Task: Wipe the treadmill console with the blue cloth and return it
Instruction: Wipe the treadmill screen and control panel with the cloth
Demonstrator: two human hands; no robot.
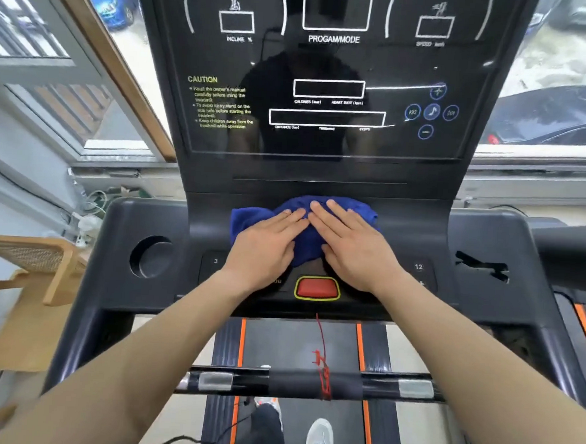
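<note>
Blue cloth [306,236] is looking like deep royal-blue terry or microfibre, bunched and creased, not folded flat. One loose corner is trailing out to the left, past the left hand [266,244]. It is sitting on the lower sloped part of the treadmill console [321,185], just below the glossy black display panel [328,69] and just above the red stop button [317,287], which has a yellow outline.

Both hands are lying open and flat on top of the cloth, palms down, fingers stretched and pointing up toward the display. No curl, no pinch. Right hand [352,246] is covering the cloth's right half, left hand the lower left half. Index fingertips are nearly touching over the cloth's middle. Blue is showing between the hands, above the fingertips and out to the left side.

Cloth's bottom edge is poking out between the two palms, stopping just short of the stop button. Round cup holder [152,258] is sitting well to the left of the cloth. Red safety cord [321,354] is hanging from under the button down to the crossbar [309,384], where it is wrapped. Display is dark, showing only printed labels and a reflection.
</note>
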